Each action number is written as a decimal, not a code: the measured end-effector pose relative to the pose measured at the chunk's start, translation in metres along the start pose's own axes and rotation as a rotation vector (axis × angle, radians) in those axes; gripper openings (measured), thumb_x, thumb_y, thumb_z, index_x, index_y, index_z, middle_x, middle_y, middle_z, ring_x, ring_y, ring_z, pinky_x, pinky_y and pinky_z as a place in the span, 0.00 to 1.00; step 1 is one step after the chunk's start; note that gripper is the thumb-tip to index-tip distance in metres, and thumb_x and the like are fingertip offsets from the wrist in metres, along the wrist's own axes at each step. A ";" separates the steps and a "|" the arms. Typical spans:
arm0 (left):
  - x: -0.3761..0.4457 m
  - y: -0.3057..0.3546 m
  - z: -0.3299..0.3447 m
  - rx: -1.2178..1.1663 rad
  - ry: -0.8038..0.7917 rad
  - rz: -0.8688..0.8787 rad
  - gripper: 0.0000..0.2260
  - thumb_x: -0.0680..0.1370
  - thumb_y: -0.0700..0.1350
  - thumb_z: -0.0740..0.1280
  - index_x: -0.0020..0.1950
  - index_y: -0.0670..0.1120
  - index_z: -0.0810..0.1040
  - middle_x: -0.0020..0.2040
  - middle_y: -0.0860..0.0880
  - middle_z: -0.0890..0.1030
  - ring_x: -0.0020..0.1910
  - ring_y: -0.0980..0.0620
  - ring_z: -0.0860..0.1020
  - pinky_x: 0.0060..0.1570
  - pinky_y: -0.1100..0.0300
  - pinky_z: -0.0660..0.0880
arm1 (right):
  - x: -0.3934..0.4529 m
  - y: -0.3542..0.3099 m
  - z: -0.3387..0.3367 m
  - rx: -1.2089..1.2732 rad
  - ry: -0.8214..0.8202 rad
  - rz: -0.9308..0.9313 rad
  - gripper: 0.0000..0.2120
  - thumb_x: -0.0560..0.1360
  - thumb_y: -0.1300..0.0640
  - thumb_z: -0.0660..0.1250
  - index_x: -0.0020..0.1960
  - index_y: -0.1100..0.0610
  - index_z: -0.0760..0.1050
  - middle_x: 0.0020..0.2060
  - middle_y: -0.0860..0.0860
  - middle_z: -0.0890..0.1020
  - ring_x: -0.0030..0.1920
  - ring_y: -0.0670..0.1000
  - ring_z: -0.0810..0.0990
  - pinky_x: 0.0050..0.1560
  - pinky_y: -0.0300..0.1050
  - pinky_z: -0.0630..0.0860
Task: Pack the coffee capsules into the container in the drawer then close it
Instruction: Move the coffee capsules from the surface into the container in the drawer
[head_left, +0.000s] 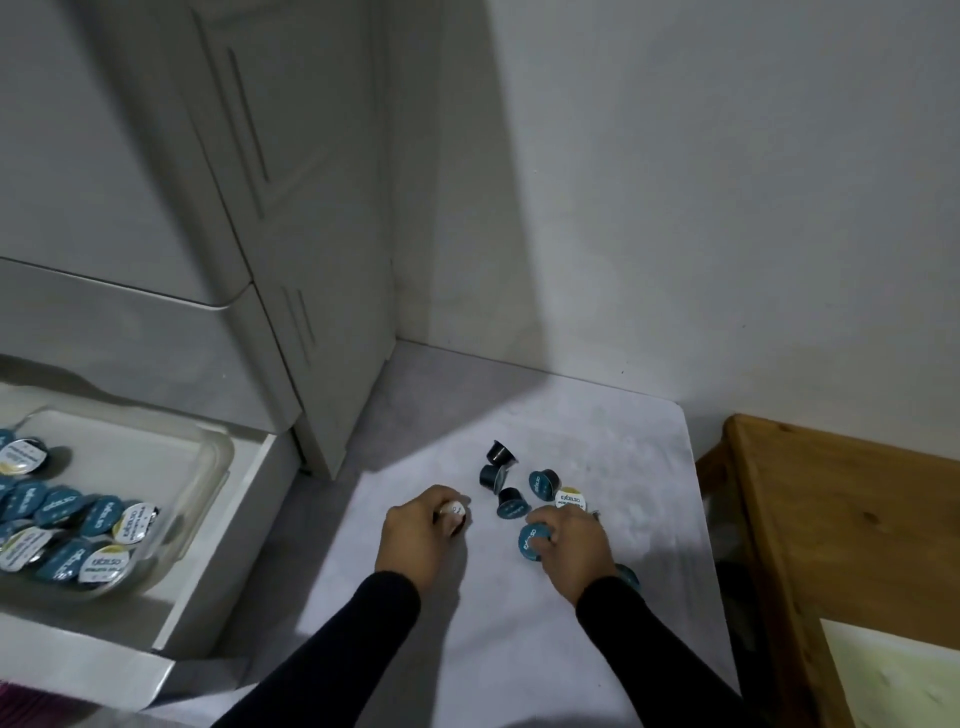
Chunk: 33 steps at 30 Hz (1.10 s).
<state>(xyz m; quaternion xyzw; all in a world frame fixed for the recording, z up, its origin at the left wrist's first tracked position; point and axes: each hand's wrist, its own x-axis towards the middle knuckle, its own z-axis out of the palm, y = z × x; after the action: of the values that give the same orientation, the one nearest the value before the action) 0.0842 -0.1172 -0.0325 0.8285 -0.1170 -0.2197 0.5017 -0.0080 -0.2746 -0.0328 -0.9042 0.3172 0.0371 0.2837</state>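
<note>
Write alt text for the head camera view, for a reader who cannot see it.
Two hands gather coffee capsules scattered on a white mat: the left hand closed around a white-lidded one, the right hand gripping a teal-lidded one. To the left, an open white drawer holds a clear container partly filled with capsules.

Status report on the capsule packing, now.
Both hands on the white surface: left hand closed on a white-lidded capsule, right hand on a blue-lidded capsule. Loose capsules remain. Container part-filled, drawer open. Nothing in the way.

White cabinet (291, 218) rear-L; wood table (841, 525) R; white wall (727, 182).
</note>
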 end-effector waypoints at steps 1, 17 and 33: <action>-0.004 0.001 -0.003 -0.026 0.011 -0.022 0.11 0.70 0.37 0.65 0.39 0.53 0.81 0.39 0.53 0.84 0.36 0.56 0.82 0.37 0.65 0.78 | 0.000 -0.003 0.000 0.026 -0.001 0.007 0.12 0.73 0.65 0.64 0.54 0.58 0.79 0.51 0.55 0.80 0.49 0.52 0.79 0.48 0.33 0.71; -0.053 0.050 -0.098 -0.383 0.104 0.046 0.12 0.72 0.36 0.71 0.40 0.54 0.85 0.45 0.56 0.86 0.45 0.60 0.83 0.47 0.65 0.78 | -0.043 -0.104 -0.057 0.724 0.100 -0.114 0.14 0.70 0.71 0.67 0.37 0.53 0.81 0.29 0.42 0.83 0.30 0.40 0.80 0.34 0.26 0.73; 0.010 -0.001 -0.362 -0.216 0.062 0.047 0.07 0.71 0.36 0.71 0.45 0.46 0.85 0.38 0.50 0.86 0.37 0.57 0.83 0.38 0.69 0.78 | -0.057 -0.337 0.024 0.788 -0.099 -0.294 0.14 0.70 0.70 0.67 0.37 0.52 0.82 0.36 0.49 0.83 0.30 0.39 0.78 0.34 0.28 0.73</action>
<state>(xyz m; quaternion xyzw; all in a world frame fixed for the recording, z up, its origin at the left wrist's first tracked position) 0.2671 0.1613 0.1088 0.7729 -0.0963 -0.1934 0.5966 0.1498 -0.0151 0.1264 -0.7592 0.1609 -0.0846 0.6250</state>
